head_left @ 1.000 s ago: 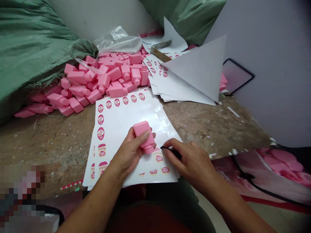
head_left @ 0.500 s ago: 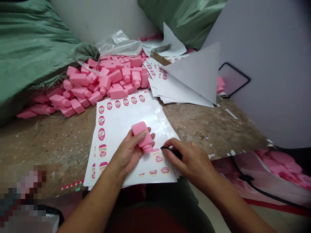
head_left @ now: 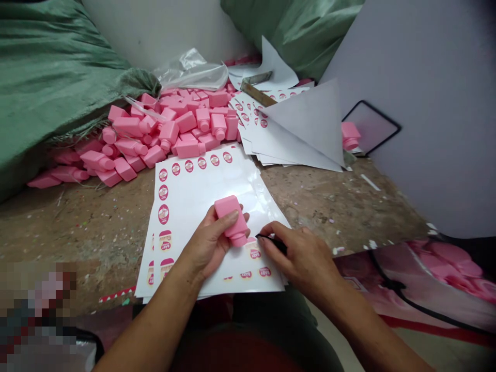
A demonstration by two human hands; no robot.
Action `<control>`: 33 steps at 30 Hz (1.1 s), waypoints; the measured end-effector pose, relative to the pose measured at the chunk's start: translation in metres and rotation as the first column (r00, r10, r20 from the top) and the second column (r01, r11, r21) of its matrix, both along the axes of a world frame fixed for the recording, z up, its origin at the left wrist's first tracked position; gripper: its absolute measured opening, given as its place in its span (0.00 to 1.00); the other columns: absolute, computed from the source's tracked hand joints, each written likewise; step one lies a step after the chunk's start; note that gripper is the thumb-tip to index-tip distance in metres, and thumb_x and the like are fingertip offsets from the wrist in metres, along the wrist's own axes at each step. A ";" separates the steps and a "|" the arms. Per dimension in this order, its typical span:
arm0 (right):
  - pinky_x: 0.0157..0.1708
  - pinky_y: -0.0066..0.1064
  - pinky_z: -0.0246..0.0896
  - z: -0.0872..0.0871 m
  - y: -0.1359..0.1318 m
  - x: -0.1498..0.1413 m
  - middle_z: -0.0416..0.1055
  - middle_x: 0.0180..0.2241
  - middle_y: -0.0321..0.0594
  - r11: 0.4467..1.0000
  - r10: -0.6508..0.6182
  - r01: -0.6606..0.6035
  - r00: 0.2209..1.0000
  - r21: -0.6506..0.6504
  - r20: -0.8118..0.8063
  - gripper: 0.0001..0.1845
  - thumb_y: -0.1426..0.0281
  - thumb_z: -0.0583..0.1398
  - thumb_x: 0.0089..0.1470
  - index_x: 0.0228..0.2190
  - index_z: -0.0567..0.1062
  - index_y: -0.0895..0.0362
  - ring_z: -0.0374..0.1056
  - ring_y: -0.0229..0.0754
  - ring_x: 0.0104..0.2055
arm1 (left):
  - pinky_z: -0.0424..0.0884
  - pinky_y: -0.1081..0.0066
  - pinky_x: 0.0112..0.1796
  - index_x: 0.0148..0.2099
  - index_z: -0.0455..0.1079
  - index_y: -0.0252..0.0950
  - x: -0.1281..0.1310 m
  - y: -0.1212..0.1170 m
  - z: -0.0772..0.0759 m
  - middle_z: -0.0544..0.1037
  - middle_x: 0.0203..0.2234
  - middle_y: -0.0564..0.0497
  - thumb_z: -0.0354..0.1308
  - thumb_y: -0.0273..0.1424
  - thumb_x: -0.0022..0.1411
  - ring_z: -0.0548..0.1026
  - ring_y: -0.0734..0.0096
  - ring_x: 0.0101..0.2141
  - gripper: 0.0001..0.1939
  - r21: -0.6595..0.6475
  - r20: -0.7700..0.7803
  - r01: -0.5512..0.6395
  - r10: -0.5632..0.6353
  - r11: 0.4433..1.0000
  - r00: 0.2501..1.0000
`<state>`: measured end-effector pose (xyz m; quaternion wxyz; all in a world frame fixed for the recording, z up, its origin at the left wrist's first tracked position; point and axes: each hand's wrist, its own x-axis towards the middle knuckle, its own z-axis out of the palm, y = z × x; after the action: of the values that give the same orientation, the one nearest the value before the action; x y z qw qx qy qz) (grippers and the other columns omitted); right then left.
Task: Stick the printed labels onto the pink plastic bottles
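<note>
A pink plastic bottle (head_left: 231, 219) is held just above the label sheets (head_left: 217, 181) at lower middle of the frame, gripped by the left hand (head_left: 205, 248), its fingers wrapped round the body and its thumb across the front. The right hand (head_left: 302, 256) pinches a thin black tool (head_left: 273, 244) narrowly, its tip beside the bottle's cap. More pink bottles (head_left: 166, 129) lie heaped at upper left against a green sack (head_left: 50, 67).
</note>
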<state>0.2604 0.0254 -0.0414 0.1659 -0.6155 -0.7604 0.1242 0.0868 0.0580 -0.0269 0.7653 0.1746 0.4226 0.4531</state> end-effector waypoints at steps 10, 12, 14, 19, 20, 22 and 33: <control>0.25 0.31 0.55 0.001 0.002 0.008 0.75 0.24 0.36 0.996 -0.016 0.003 0.989 -0.089 -0.148 0.12 0.63 0.53 0.57 0.33 0.76 0.52 0.67 0.42 0.24 | 0.70 0.55 0.51 0.49 0.69 0.34 -0.001 0.000 -0.002 0.73 0.50 0.41 0.63 0.25 0.56 0.74 0.56 0.49 0.17 0.007 0.024 -0.010 0.010 1.000 1.000; 0.26 0.31 0.57 0.001 -0.002 0.007 0.77 0.26 0.38 0.994 -0.020 0.005 0.988 -0.106 -0.150 0.15 0.61 0.53 0.59 0.40 0.77 0.53 0.69 0.43 0.25 | 0.71 0.55 0.51 0.49 0.69 0.34 -0.001 0.000 -0.001 0.73 0.50 0.41 0.62 0.25 0.57 0.75 0.56 0.48 0.16 0.005 0.026 -0.013 0.013 1.000 1.000; 0.28 0.32 0.60 0.001 -0.008 0.006 0.79 0.30 0.40 0.988 -0.001 -0.021 0.990 -0.150 -0.142 0.20 0.58 0.54 0.59 0.47 0.76 0.53 0.72 0.45 0.28 | 0.70 0.55 0.51 0.49 0.68 0.34 -0.001 -0.001 -0.002 0.73 0.50 0.41 0.61 0.25 0.58 0.75 0.57 0.48 0.15 0.004 0.027 -0.013 0.013 1.000 1.000; 0.34 0.41 0.65 0.007 -0.021 0.004 0.79 0.28 0.41 0.974 0.084 -0.097 0.994 -0.204 -0.073 0.25 0.59 0.59 0.56 0.54 0.74 0.51 0.72 0.49 0.27 | 0.68 0.55 0.54 0.50 0.68 0.34 -0.001 -0.001 -0.004 0.73 0.50 0.41 0.62 0.26 0.58 0.75 0.57 0.49 0.17 0.018 0.045 -0.010 0.009 1.000 0.999; 0.35 0.42 0.66 0.009 -0.022 0.005 0.79 0.29 0.40 0.965 0.070 -0.101 0.989 -0.242 -0.133 0.24 0.58 0.60 0.55 0.53 0.75 0.50 0.72 0.49 0.28 | 0.68 0.55 0.54 0.50 0.68 0.34 -0.002 -0.001 -0.004 0.73 0.50 0.41 0.62 0.26 0.57 0.75 0.57 0.48 0.17 0.019 0.043 -0.012 0.011 1.000 0.999; 0.36 0.41 0.68 0.014 -0.024 0.009 0.79 0.32 0.40 0.929 0.008 -0.134 0.939 -0.344 -0.344 0.23 0.56 0.60 0.54 0.50 0.77 0.48 0.74 0.49 0.32 | 0.69 0.56 0.53 0.49 0.68 0.34 -0.002 -0.001 -0.005 0.74 0.50 0.42 0.63 0.26 0.57 0.75 0.58 0.48 0.17 0.017 0.037 -0.016 0.016 1.000 0.999; 0.27 0.29 0.67 0.015 -0.018 0.024 0.75 0.30 0.37 0.915 -0.397 0.113 0.414 -0.387 -0.819 0.15 0.59 0.70 0.43 0.32 0.77 0.53 0.70 0.40 0.30 | 0.71 0.64 0.45 0.47 0.67 0.34 0.001 -0.006 0.003 0.75 0.48 0.41 0.64 0.28 0.56 0.76 0.60 0.45 0.16 0.109 -0.097 0.068 -0.057 0.992 0.994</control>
<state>0.2848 0.0078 -0.0269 0.4668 -0.5858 -0.4333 0.5012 0.0880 0.0523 -0.0237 0.7474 0.2514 0.4262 0.4433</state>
